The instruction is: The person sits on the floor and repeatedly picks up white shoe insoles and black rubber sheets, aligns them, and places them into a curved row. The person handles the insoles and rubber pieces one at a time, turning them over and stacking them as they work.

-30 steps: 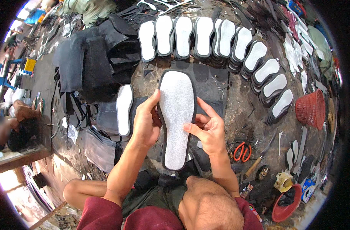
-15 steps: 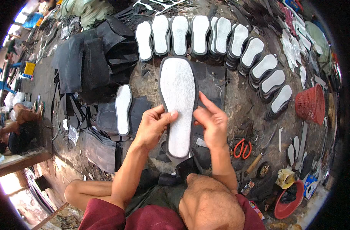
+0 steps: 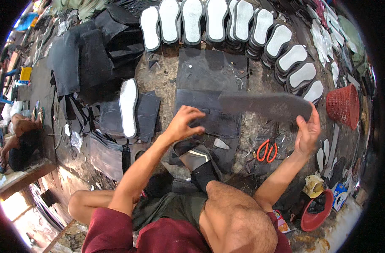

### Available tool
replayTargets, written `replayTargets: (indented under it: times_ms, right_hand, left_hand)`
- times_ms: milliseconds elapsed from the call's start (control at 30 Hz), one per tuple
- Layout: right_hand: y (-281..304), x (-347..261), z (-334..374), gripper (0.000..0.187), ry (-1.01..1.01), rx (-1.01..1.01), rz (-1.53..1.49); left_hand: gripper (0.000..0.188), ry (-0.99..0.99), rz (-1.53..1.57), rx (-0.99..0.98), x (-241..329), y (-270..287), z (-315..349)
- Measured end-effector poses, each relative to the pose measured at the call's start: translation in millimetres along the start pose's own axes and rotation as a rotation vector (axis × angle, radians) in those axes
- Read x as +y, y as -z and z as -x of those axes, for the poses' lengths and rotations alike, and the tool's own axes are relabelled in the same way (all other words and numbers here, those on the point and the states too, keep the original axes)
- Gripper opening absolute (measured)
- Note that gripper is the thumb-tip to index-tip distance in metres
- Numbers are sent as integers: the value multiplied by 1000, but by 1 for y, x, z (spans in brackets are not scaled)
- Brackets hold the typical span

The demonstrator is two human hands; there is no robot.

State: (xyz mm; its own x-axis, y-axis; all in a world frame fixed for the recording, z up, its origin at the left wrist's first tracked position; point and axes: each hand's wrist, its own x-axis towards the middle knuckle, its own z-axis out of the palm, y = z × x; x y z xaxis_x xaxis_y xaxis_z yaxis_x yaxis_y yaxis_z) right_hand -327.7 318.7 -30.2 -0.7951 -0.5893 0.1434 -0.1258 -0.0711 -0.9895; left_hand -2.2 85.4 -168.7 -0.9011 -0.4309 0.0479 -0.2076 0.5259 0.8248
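Dark-grey, the long, blurred sole (image 3: 264, 104) juts from the right grip (image 3: 307, 134).

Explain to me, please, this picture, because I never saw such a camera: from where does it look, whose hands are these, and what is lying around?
There is no machine here, just a person's two bare hands. A wide fisheye camera worn on the head looks down, so straight edges bend near the rim. The right hand holds a dark sole-shaped piece by one end; it is blurred. The left hand is open and holds nothing. On the ground, white-topped soles form an arc, many in stacks. A single white sole lies on black sheets at the left, and a red basket stands at the right.
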Motion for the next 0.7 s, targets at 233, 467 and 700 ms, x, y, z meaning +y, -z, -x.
replayTargets:
  times_ms: [233, 467, 700]
  right_hand:
    - [-4, 13, 15, 53, -105, 534, 64]
    - [-22, -1, 14, 51, -95, 582, -145]
    - [-36, 18, 13, 44, -205, 377, -117]
  left_hand:
    - [31, -132, -409, -551, -18, 1, -49]
    - [32, 550, 120, -618, -67, 54, -128]
    - [52, 523, 135, -676, -48, 57, -110]
